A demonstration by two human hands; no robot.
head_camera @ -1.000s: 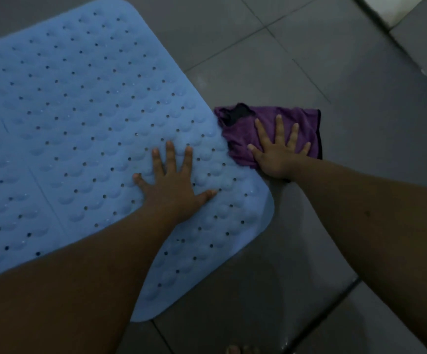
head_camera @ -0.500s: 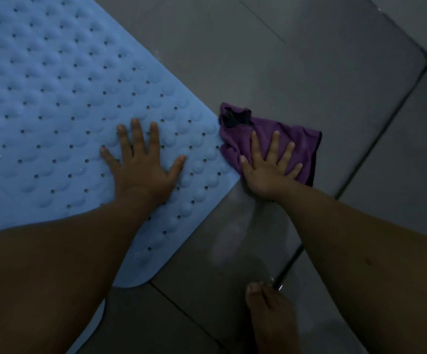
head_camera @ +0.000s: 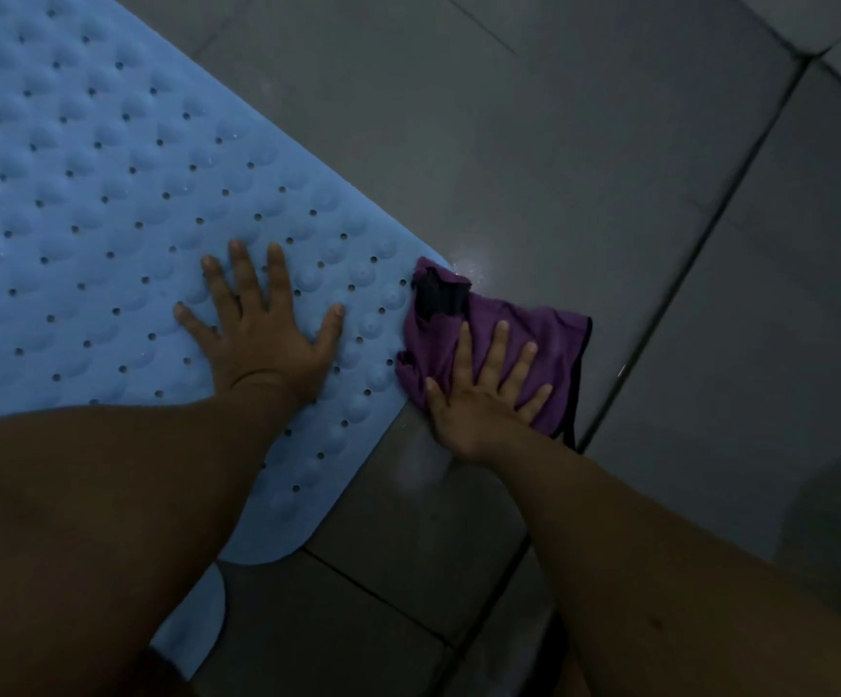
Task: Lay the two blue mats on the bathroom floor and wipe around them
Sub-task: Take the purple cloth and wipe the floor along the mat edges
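Left hand (head_camera: 262, 334), fingers spread, pins the blue bath mat (head_camera: 106, 193); right hand (head_camera: 483, 389), fingers flat, presses a purple cloth (head_camera: 524, 339) whose wiping may catch and lift the mat's edge.

No writing, label, brand, number or sign can be read anywhere in this dim view.
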